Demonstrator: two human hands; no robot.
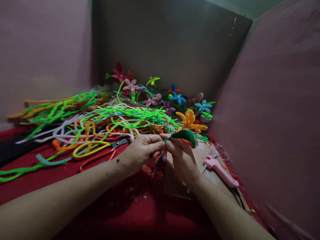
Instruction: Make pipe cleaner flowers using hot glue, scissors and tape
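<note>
My left hand (146, 150) is closed, thumb and forefinger pinching the thin end of a dark green pipe-cleaner leaf (183, 134). Close beside it, my right hand (181, 158) pinches the same leaf near its base, fingertips almost meeting the left ones. The leaf's broad part reaches out to the right, above my right hand. Just behind the leaf shows an orange pipe-cleaner flower (188, 119); whether the two are joined, I cannot tell. Scissors with yellow and red handles (91, 146) lie left of my left hand, partly under pipe cleaners.
Loose pipe cleaners (140, 115) in many colours spread across the red cloth (120, 213). Several finished flowers (131, 85) stand at the back. A pink glue gun (220, 168) rests on a brown board (178, 186) at right. Pink panels (275, 100) border both sides.
</note>
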